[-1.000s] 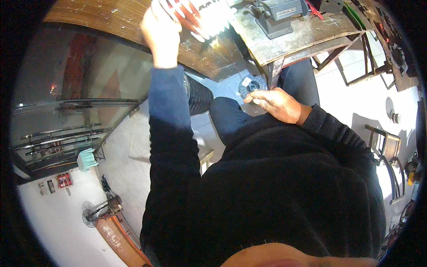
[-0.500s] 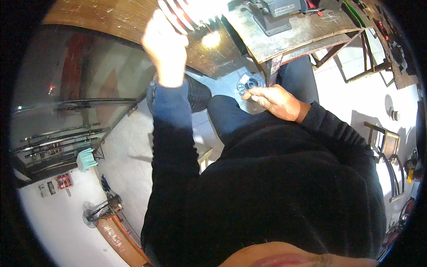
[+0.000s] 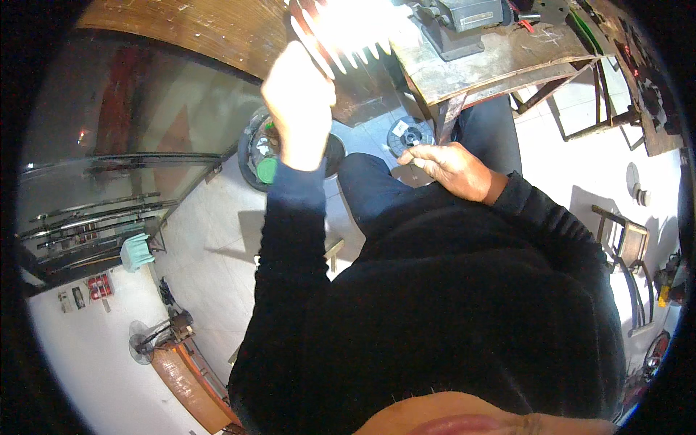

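Observation:
My left hand (image 3: 299,101) is raised at the top, washed out by glare. Its fingers are closed at the edge of a glowing lamp (image 3: 313,35) with white and reddish-brown ribs; the exact grip is lost in the brightness. Over my lap, my right hand (image 3: 460,172) has its thumb and fingers pinched together. What lies in that pinch, if anything, is too small to name. Just beyond its fingertips a round grey spool-like disc (image 3: 410,132) with a dark hub shows low down near the floor.
A worn workbench (image 3: 500,69) carries a grey machine (image 3: 464,22) at the upper right. Under my left forearm stands a dark round tub (image 3: 250,163) with a green round item (image 3: 267,171). A small wooden stool (image 3: 634,243) is at right, a fan (image 3: 143,342) at lower left.
My left hand has moved to the right and slightly nearer, and the lamp has shifted with it. The dark tub with the green item has come into sight. My right hand has barely moved.

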Action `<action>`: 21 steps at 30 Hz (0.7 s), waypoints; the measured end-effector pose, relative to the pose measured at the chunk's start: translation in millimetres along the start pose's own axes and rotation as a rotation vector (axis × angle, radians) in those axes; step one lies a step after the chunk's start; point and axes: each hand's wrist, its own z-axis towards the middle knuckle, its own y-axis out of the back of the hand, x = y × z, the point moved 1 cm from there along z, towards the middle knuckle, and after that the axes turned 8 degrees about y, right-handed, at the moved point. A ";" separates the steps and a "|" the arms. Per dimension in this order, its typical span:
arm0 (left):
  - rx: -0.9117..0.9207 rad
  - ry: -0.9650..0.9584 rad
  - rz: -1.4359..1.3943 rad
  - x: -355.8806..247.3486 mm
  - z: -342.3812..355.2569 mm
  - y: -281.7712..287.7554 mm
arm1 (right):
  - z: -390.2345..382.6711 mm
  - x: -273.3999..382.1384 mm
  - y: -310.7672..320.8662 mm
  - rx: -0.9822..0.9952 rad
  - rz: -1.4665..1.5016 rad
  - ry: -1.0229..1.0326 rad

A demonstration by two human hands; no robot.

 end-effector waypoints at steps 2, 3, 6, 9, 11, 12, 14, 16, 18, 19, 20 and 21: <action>0.002 -0.068 0.002 -9.4 44.6 8.5 | -0.1 0.7 -1.0 -0.038 -0.064 0.070; -0.012 -0.070 -0.087 -6.2 69.5 9.4 | -0.3 1.0 -1.8 -0.063 -0.087 0.101; -0.098 -0.104 0.264 18.2 126.3 6.4 | -0.7 1.4 -3.9 -0.056 -0.104 0.144; -0.052 0.495 -0.572 54.0 97.3 -17.4 | -3.5 -0.3 -2.0 -0.022 -0.102 0.025; -0.053 0.368 -0.138 55.9 45.1 -33.0 | -3.8 -1.2 0.4 -0.026 -0.089 0.017; -0.058 0.250 -0.037 51.4 18.8 -41.3 | -3.9 -1.6 1.2 -0.031 -0.075 0.010; -0.068 0.219 0.067 35.0 -22.9 -33.3 | -1.4 -2.2 1.8 -0.047 -0.134 0.101; -0.035 0.131 -0.081 14.9 -29.0 -18.0 | -0.7 -1.6 1.0 -0.041 -0.131 0.125; -0.033 0.061 -0.071 1.0 -0.4 -0.3 | -0.7 0.9 0.3 -0.037 -0.066 0.088; -0.014 0.024 -0.132 -0.9 22.2 4.1 | -0.8 2.4 1.7 -0.014 -0.076 0.061; -0.062 0.004 -0.051 -0.7 47.9 9.1 | -1.8 3.9 3.5 0.008 -0.085 0.028; -0.092 -0.063 -0.036 2.6 74.9 11.2 | -3.0 5.6 3.3 0.031 -0.093 -0.004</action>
